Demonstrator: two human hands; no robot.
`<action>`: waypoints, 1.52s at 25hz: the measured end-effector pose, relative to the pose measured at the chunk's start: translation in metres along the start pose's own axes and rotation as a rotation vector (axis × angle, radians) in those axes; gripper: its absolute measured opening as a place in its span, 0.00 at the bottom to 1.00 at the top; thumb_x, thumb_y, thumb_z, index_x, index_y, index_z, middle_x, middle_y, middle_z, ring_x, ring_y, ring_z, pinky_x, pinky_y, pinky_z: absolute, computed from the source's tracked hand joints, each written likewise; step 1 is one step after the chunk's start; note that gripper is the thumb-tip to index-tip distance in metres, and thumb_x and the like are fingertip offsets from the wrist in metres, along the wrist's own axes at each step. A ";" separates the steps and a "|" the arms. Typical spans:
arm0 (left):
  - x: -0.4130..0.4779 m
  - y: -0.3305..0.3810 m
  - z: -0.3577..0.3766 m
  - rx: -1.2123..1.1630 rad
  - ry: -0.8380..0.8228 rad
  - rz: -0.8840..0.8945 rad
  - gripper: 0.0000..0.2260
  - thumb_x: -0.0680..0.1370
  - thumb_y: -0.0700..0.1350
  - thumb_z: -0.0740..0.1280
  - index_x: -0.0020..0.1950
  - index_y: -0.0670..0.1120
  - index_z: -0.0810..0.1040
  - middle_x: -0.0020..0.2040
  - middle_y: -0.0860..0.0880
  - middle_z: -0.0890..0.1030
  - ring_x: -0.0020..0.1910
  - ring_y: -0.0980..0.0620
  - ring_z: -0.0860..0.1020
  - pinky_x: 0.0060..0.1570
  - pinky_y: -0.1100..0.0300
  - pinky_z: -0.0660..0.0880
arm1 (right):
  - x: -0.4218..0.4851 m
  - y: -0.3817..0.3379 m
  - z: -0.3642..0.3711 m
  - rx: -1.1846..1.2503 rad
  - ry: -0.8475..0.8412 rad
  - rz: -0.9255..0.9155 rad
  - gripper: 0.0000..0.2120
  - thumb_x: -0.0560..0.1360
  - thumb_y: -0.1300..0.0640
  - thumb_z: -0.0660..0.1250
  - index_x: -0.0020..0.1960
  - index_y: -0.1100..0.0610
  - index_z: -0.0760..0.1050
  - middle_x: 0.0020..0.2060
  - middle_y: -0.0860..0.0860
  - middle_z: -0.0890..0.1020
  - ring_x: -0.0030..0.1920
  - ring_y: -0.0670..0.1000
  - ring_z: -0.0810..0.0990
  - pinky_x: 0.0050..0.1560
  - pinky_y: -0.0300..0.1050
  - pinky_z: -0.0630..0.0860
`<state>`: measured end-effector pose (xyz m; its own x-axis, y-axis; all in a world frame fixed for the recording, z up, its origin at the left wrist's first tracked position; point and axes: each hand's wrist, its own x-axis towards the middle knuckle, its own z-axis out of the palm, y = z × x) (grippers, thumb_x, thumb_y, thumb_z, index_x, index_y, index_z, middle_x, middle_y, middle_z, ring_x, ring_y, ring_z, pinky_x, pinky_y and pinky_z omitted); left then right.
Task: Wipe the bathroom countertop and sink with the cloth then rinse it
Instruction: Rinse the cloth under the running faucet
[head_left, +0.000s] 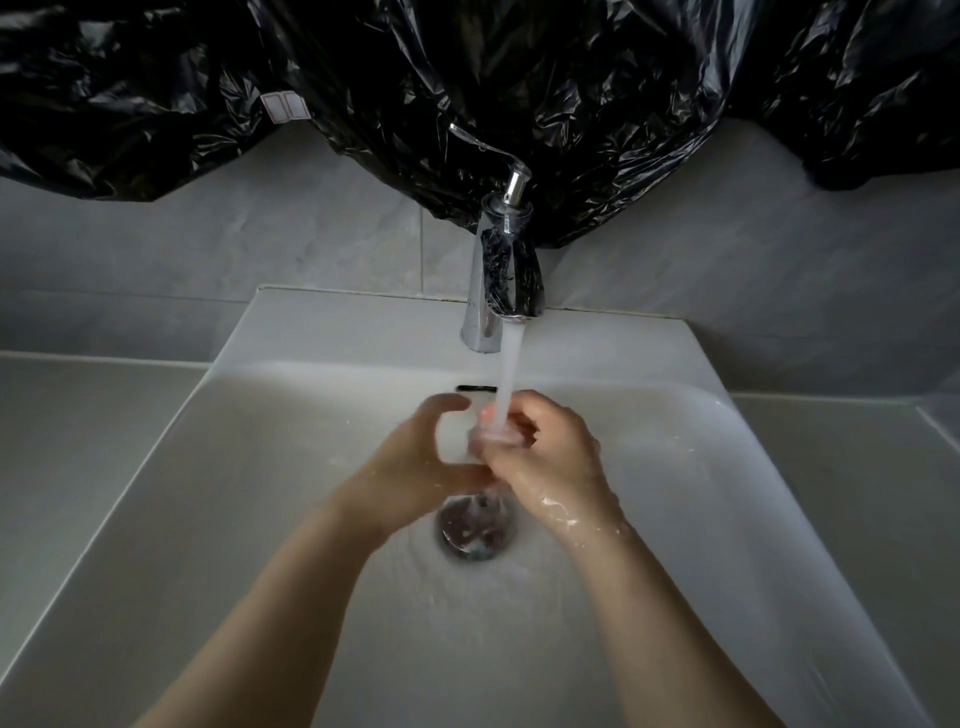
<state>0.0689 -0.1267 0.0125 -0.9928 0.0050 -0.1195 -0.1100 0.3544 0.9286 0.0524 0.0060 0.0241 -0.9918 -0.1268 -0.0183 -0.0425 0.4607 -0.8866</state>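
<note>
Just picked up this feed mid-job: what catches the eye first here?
Crumpled black plastic sheeting fills the whole top of the view, hanging behind the chrome tap. Below it, a stream of water runs from that tap onto the right hand, which meets the left hand in the middle of the white sink, just above the drain. Blur hides whether they hold anything.

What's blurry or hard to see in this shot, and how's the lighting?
Head view: dim, grey light; left hand and right hand motion-blurred under the water stream, so whether they hold anything is unclear; glints on the black plastic sheet; wide-angle lens bows the sink rim.
</note>
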 end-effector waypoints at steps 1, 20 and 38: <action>-0.003 0.003 0.005 -0.040 -0.158 0.029 0.19 0.70 0.35 0.72 0.56 0.49 0.73 0.48 0.53 0.78 0.47 0.61 0.76 0.44 0.70 0.74 | -0.002 -0.003 0.002 0.147 -0.041 -0.036 0.10 0.69 0.61 0.71 0.37 0.45 0.79 0.34 0.40 0.82 0.40 0.43 0.81 0.50 0.46 0.80; 0.002 0.024 0.044 -0.761 0.233 -0.354 0.18 0.82 0.51 0.55 0.36 0.48 0.76 0.29 0.49 0.76 0.28 0.53 0.74 0.29 0.61 0.70 | -0.002 0.005 0.033 0.296 0.063 0.167 0.17 0.79 0.46 0.59 0.32 0.45 0.72 0.27 0.42 0.76 0.35 0.48 0.75 0.40 0.43 0.72; -0.003 0.014 -0.005 -0.608 0.036 -0.085 0.07 0.77 0.36 0.63 0.48 0.42 0.79 0.42 0.40 0.79 0.41 0.45 0.76 0.40 0.58 0.77 | -0.002 0.004 -0.005 0.267 -0.293 0.138 0.14 0.67 0.60 0.72 0.49 0.47 0.74 0.40 0.50 0.84 0.44 0.49 0.82 0.45 0.41 0.75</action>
<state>0.0697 -0.1261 0.0279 -0.9792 -0.0353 -0.1996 -0.1852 -0.2443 0.9519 0.0539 0.0124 0.0228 -0.9080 -0.3422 -0.2419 0.1596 0.2514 -0.9546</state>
